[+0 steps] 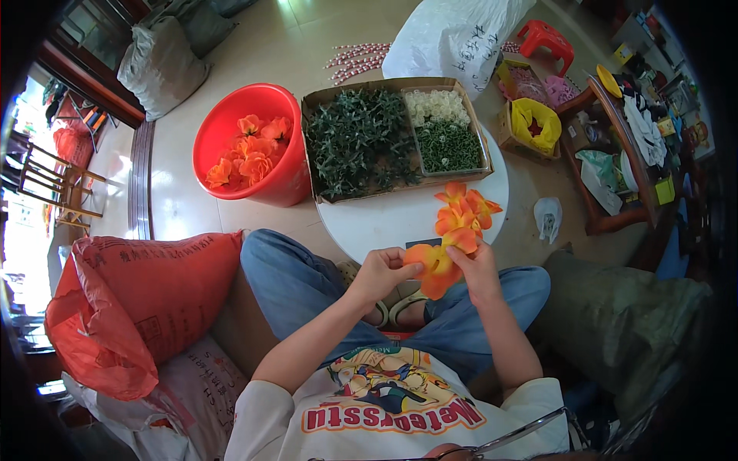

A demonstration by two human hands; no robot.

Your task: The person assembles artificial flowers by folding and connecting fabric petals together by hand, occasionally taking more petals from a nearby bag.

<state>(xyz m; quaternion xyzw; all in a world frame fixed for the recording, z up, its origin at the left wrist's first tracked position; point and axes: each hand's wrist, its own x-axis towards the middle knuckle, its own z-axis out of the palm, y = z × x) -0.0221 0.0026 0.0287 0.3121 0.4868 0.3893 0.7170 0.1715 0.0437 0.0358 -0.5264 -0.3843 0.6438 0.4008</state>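
Note:
Over the near edge of a round white table (pixel 361 227), both my hands hold an orange-and-yellow artificial flower petal layer (pixel 432 269). My left hand (pixel 380 274) pinches its left side between thumb and fingers. On its right side, the fingers of my right hand (pixel 478 270) are closed on the petals. Just beyond, several assembled orange flowers (pixel 464 211) lie on the tabletop, close to my right hand. A small dark flat piece (pixel 423 243) is partly hidden behind the held petals.
A cardboard box (pixel 361 193) on the table holds dark green leaves (pixel 355 131) and a transparent tray (pixel 460 171) of white and green pieces. The red bucket (pixel 286 184) at left contains orange flowers (pixel 250 157). Filled sacks flank me, one red (pixel 165 284), one dark green (pixel 615 315).

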